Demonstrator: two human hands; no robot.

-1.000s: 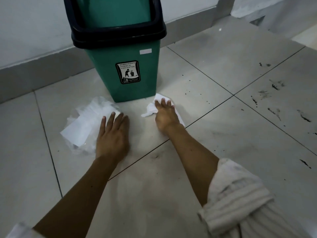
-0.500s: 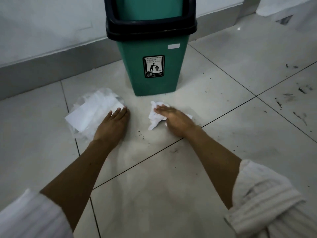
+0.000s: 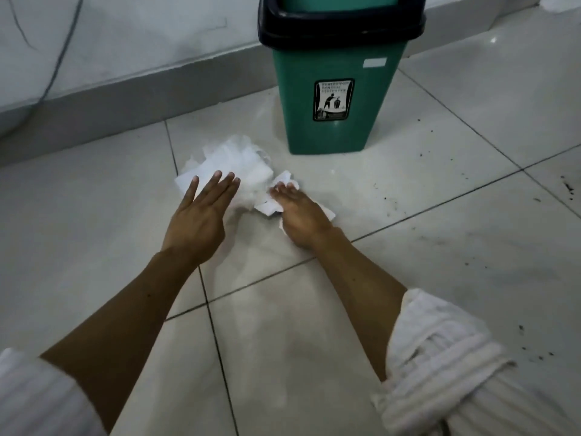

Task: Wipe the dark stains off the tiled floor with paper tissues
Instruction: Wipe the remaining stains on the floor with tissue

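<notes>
Wiping under way, right hand pressed flat on a crumpled tissue against the floor, just near of the green bin. Fingers straight, palm down; grip not closed round the paper, only pushing it. Tissue edges show at the fingertips and beside the wrist.

Left hand open too, fingers spread, lying at the near edge of a loose pile of white tissue and clear wrap. Fingertips overlap the pile; cannot tell whether they press it or hover just above.

Pile and wiping tissue sit touching or nearly so, left of the bin's foot.

Tile under the hands looks mostly clean, a faint dull smear near of them. Dark specks scatter to the right of the bin. Heavier black marks at the far right edge, more specks at the near right beside the rolled sleeve.

Judgement: mid-task; this patch is about finished, the right side not yet done.

Next move likely calls for carrying the tissue rightward across the grout line to the specks, keeping flat pressure. If the tissue is soiled, the pile is at hand for a fresh one and the bin is close for the used one.
</notes>
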